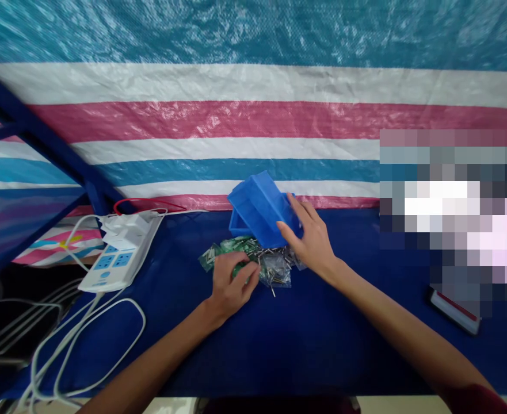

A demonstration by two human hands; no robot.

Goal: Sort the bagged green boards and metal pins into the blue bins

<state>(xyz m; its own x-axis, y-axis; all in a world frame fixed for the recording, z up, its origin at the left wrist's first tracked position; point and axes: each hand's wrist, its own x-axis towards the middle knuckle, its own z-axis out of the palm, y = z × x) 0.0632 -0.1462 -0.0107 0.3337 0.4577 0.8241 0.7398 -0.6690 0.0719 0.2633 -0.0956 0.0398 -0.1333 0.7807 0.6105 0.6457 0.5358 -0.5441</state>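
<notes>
My right hand (311,238) grips a blue plastic bin (259,207) and holds it tipped over, its opening facing down toward the table. Below the bin lies a pile of small clear bags with green parts and loose metal pins (268,265) on the dark blue tabletop. My left hand (232,283) rests on the left side of that pile, fingers curled over a green piece. A second blue bin seems to sit behind the tipped one, mostly hidden.
A white power strip (117,253) with plugged adapters and white cables (93,339) lies at the left. A dark blue frame post (41,138) slants across the left. A striped tarp (253,121) forms the back wall. A small black and red object (456,310) lies at the right.
</notes>
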